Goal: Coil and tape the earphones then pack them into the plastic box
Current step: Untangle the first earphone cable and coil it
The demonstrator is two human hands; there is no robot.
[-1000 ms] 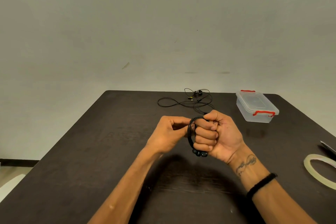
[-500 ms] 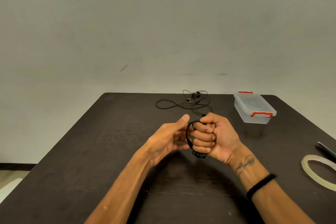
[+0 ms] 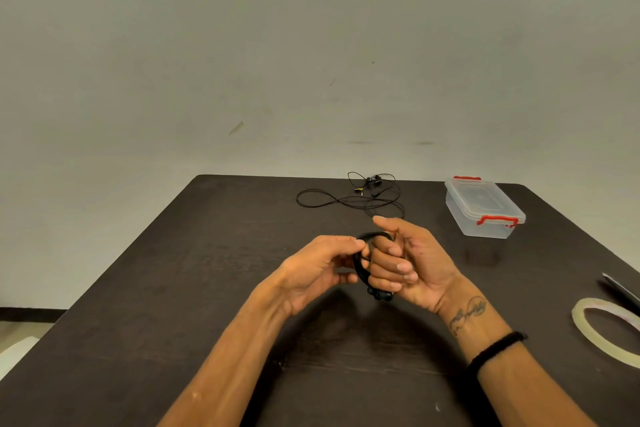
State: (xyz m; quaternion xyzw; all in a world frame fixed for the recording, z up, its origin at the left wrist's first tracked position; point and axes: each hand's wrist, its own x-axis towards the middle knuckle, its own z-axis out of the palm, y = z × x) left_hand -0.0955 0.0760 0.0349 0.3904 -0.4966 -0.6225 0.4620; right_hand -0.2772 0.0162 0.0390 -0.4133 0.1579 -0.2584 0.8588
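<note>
A black coil of earphone cable [image 3: 360,262] is wound around the fingers of my right hand [image 3: 412,265], with the earbuds hanging below at the little finger. My right fingers are loosening, thumb raised. My left hand [image 3: 320,269] pinches the coil at its upper left edge. A second pair of black earphones [image 3: 349,199] lies loose and tangled at the far side of the table. The clear plastic box [image 3: 483,206] with red clips stands lidded at the far right. A roll of clear tape [image 3: 604,329] lies at the right edge.
The dark wooden table [image 3: 173,305] fills the lower view; a bare wall stands behind it. A thin flat object [image 3: 620,289] lies at the right edge beyond the tape. Floor shows at the lower left.
My right fist has loosened, fingers uncurling and thumb lifting. My left hand has closed from flat fingers to a pinch on the coil.
</note>
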